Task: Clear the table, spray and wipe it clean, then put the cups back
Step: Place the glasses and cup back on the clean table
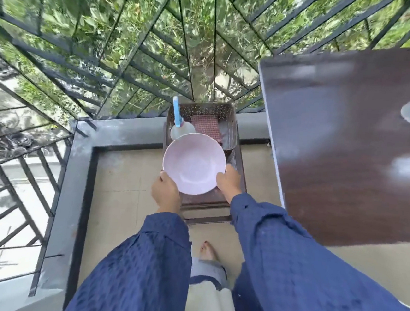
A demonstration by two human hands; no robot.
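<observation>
Your left hand (166, 191) at 7 o'clock and right hand (229, 182) at 4 o'clock both hold the rim of the pink bowl (194, 164) over the stool (209, 203), so keep that two-sided hold (it looks light, hard and slippery).

Both arms reach forward and down, blue sleeves to the wrists. Left hand (166, 193) grips the near-left rim of a pink bowl (194, 164), thumb on top, fingers hidden beneath. Right hand (229, 182) grips the opposite, near-right rim, thumb over the edge. The hands sit level, either side of the hold.
</observation>
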